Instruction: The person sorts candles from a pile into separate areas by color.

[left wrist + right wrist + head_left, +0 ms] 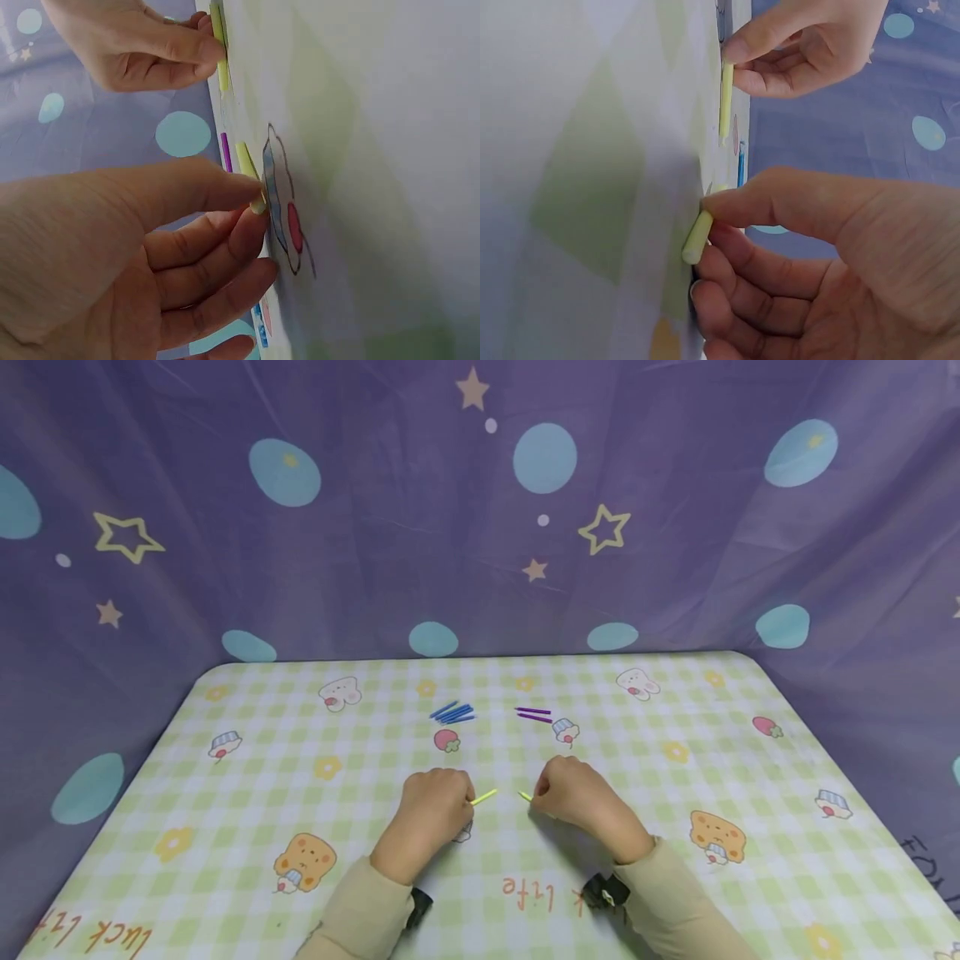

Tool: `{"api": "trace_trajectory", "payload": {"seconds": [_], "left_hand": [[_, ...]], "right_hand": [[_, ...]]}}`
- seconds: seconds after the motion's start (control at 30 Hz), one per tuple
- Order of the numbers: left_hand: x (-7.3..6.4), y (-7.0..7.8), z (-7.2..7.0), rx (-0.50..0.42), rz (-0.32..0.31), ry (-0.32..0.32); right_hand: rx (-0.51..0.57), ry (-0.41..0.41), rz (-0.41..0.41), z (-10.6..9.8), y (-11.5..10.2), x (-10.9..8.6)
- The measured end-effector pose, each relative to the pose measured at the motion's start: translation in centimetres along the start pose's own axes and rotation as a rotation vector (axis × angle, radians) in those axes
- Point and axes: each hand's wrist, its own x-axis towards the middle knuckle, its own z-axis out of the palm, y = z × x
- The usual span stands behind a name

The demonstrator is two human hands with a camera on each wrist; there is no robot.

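My left hand [437, 802] pinches a short, thin yellow stick [485, 797] between thumb and fingertips, just over the tablecloth. Facing it across a small gap, my right hand [581, 793] pinches a second yellow stick [525, 796] the same way. In the left wrist view, the left thumb covers part of its stick [245, 160], whose rounded end shows below. The right wrist view shows the blunt end of the right stick [697, 241] poking out beneath the thumb. The two sticks do not touch.
Beyond the hands lies a small pile of several blue sticks [454, 713]. To its right, two purple sticks [534, 715] lie side by side. A green-and-white checked cloth [600, 735] with printed pictures covers the table, and a purple curtain [420, 543] hangs behind its far edge.
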Motion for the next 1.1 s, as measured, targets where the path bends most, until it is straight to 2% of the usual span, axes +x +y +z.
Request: {"api": "trace_trajectory", "payload": {"seconds": [0.07,0.17,0.33,0.5,0.63,0.87,1.1], "left_hand": [[0.1,-0.4,0.0,0.003,-0.008,0.002],[0.2,-1.4,-0.2,0.016,-0.037,0.038],[0.4,-3.8,-0.8,0.001,-0.128,0.107],[0.5,-6.2,-1.5,-0.052,-0.223,0.103],[0.4,-7.5,-1.9,-0.077,-0.268,0.095],[0.3,-8.3,-2.1,-0.094,-0.271,0.102],[0.6,-8.3,-2.0,-0.107,-0.277,0.086]], "right_hand": [[-0.004,-0.002,-0.002,0.0,0.1,0.0],[-0.004,-0.001,-0.003,0.0,0.1,0.1],[-0.009,0.004,0.006,-0.1,0.0,0.3],[-0.016,0.013,-0.002,-0.1,0.0,0.3],[-0.009,0.022,-0.019,-0.2,-0.1,0.2],[0.034,0.049,-0.053,-0.3,-0.5,0.0],[0.005,0.119,-0.182,-0.1,-1.2,0.3]]}}
